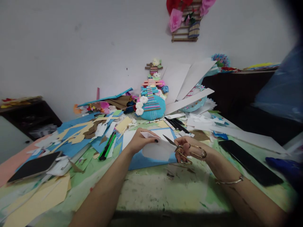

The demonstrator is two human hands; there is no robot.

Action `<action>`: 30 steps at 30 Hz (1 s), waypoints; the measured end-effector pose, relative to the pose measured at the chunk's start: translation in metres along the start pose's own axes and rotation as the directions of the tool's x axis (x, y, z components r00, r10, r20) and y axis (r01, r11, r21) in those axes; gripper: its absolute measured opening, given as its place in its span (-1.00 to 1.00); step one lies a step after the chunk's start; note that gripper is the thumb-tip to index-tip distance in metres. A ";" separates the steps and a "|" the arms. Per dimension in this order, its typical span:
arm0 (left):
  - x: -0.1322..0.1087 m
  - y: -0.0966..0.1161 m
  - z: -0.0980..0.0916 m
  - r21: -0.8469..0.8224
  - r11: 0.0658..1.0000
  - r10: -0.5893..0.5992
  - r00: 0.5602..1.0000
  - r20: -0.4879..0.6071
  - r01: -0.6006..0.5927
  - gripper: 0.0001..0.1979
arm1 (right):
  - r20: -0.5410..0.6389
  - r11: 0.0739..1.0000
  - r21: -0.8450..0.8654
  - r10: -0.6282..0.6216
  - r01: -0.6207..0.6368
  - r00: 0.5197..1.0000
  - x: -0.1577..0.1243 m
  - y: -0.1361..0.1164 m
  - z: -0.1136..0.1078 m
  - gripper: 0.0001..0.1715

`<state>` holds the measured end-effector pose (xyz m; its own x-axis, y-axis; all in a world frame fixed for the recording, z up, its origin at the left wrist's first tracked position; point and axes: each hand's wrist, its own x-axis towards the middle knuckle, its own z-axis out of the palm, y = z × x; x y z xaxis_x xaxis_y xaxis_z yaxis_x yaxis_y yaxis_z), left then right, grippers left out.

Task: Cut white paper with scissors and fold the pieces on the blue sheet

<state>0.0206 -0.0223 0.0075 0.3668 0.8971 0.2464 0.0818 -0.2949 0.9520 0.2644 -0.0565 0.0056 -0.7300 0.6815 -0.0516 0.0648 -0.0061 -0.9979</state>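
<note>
My left hand [143,138] pinches a piece of white paper [159,149] near its upper left edge, thumb on the near side. In my right hand [186,146] is a pair of scissors [181,151] with gold-coloured handles, the fingers in the loops. Their dark blades point up and left at the paper's right side; whether they touch it I cannot tell. Beneath both hands lies a blue sheet [146,162] with white paper on top of it, partly hidden by the hands.
Paper scraps [78,132] cover the table's left. Green markers [107,146] lie left of the hands, black pens [176,123] behind them. A black phone [249,162] is at right, another dark device [35,167] at left. A blue lute-shaped craft [151,105] leans against the wall.
</note>
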 end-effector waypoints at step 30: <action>-0.003 -0.002 0.003 0.029 0.999 -0.018 0.996 0.089 0.016 -0.48 | 0.060 0.993 0.110 -0.045 0.038 0.997 -0.002 0.007 -0.004 -0.18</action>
<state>0.0223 -0.0253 0.0039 0.4463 0.8694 0.2120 0.1140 -0.2903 0.9501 0.2687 -0.0552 -0.0015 -0.7718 0.6357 -0.0091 -0.0384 -0.0608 -0.9974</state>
